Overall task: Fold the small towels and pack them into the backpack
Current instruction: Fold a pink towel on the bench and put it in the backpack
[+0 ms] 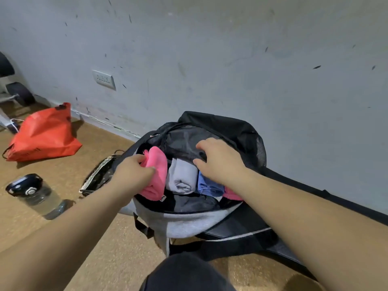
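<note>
Both hands are in the open backpack (184,223) on the floor (105,248). The left hand (134,171) grips a rolled pink towel (156,166) at its left end. The right hand (220,160) lies on the far lining (182,139), grip unclear. A grey towel (182,175) and a blue towel (207,185) are packed between them.

Left hand (134,171) pinching; right hand (220,160) spread, palm down

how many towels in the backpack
4, side by side in the backpack: pink towel in the left hand, grey towel, blue towel, second pink towel mostly under the right arm. Others may be hidden beneath.
</note>
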The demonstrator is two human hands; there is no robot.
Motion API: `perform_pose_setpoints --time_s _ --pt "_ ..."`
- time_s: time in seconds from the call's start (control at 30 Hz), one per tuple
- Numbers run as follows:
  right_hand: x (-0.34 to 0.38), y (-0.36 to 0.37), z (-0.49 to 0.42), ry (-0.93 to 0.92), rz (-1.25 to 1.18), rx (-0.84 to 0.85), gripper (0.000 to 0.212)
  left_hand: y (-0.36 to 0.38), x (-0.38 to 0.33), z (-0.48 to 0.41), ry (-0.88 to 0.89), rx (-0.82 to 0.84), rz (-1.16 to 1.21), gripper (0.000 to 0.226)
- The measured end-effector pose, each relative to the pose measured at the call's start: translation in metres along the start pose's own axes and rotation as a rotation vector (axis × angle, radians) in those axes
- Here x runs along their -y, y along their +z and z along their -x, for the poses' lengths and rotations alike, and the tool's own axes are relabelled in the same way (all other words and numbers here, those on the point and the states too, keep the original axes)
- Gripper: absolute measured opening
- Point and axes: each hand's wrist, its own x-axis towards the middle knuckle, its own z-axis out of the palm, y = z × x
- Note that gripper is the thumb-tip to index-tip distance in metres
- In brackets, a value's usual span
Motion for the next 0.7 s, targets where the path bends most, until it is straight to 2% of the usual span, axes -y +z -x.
perform_pose_setpoints --time_s 0.1,0.23,0.3,0.4,0.47,0.53,0.63,0.7 --pt "-0.005 0.013 -0.019 0.013 0.142 0.027 0.038 0.006 0.009 -0.011 0.008 0.055 -0.029 0.050" --pt "-0.009 0.022 -0.034 -0.030 0.305 0.004 0.019 0.010 0.017 -0.032 0.023 -0.031 0.067 0.049" --pt "-0.009 0.019 -0.042 -0.021 0.286 -0.072 0.016 0.013 0.018 -0.042 0.002 -0.027 0.139 0.042" --pt "-0.011 0.003 -0.050 0.061 0.134 -0.211 0.019 0.025 0.014 -0.052 -0.025 0.058 0.243 0.042" --pt "-0.013 -0.006 -0.051 0.073 0.052 -0.263 0.023 0.036 0.012 -0.059 0.003 0.050 0.216 0.040" --pt "-0.013 -0.008 -0.048 0.045 0.018 -0.214 0.024 0.042 0.013 -0.066 0.033 -0.002 0.075 0.037" --pt "-0.014 0.002 -0.036 -0.025 0.022 0.062 0.027 0.038 0.017 -0.068 0.042 -0.088 -0.115 0.027" --pt "-0.018 0.006 -0.024 -0.081 0.052 0.201 0.044 0.034 0.016 -0.063 0.057 -0.135 -0.132 0.017"
